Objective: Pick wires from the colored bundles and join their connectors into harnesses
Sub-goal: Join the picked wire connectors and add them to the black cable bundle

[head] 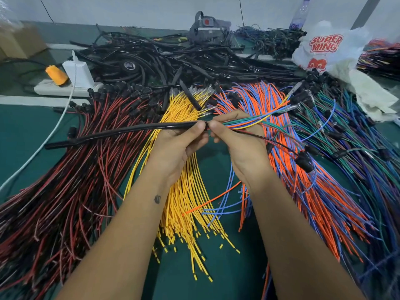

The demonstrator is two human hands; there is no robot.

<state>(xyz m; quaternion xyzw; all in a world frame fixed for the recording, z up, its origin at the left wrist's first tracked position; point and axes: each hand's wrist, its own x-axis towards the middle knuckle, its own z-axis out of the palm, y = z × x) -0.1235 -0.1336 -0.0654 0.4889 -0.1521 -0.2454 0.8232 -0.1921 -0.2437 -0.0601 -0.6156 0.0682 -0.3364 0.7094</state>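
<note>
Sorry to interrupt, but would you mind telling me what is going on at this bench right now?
A person is assembling a wire harness. The left hand pinches the end of a black sleeve, while the right hand grips a mixed-color wire bunch right at the sleeve's mouth. Red-and-black, yellow and orange-and-blue bundles lie fanned out on the green table.

1 head camera looks forward and down, close over the table.

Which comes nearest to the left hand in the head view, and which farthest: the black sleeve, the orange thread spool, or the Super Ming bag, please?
1. Black sleeve: gripped by the left hand.
2. Orange thread spool: far left, by the power strip.
3. Super Ming bag: far right corner.
</note>
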